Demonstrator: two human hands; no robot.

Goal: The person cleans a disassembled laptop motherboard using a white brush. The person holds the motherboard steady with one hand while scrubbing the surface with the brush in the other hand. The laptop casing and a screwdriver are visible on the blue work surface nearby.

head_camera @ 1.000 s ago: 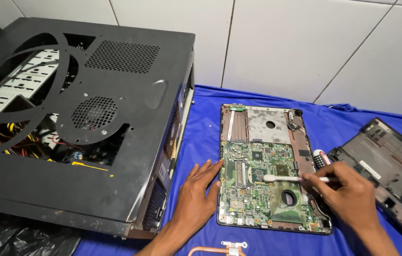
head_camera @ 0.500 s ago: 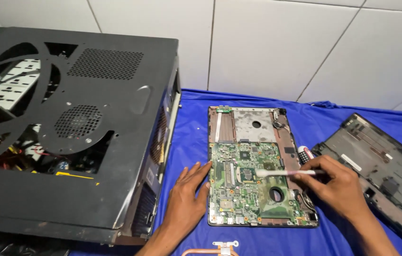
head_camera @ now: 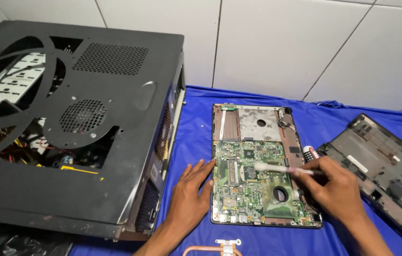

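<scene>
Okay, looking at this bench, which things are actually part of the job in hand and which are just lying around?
In use:
- green laptop motherboard in its base
- small brush, held by the right hand, bristles on the board
- left hand, steadying the base's left edge

Lying about:
- black desktop computer case
- dark laptop cover
- copper heat pipe
- blue cloth

computer case (head_camera: 115,142) blocks left, bottom cover (head_camera: 381,166) right

Left hand (head_camera: 189,194) lies flat, palm down, fingers spread and extended forward. Right hand (head_camera: 336,189) sits just beside it, fingers curled in a pinch grip, forearm angled inward.
</scene>
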